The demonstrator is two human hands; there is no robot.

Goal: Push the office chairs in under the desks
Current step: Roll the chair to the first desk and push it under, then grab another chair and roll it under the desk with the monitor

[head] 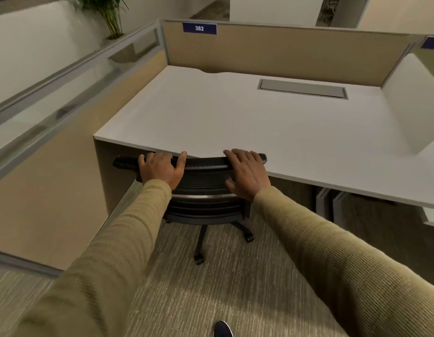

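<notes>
A black mesh-backed office chair [203, 181] stands at the front edge of a white desk [235, 117], its seat tucked under the top and the top of its backrest touching the desk edge. My left hand [161, 167] grips the top rail of the backrest on the left, fingers curled over it and thumb on the near side. My right hand [246, 171] lies over the rail on the right, fingers spread and draped across the top. The chair's wheeled base [201, 239] shows on the carpet below.
Beige partition panels [284, 49] with a blue "382" label [199, 28] enclose the desk's back. A glass-topped partition [65, 76] runs along the left. A grey cable tray lid [302, 88] is set in the desktop. Grey drawer units [332, 210] stand under the desk's right. My shoe [222, 329] shows on the carpet.
</notes>
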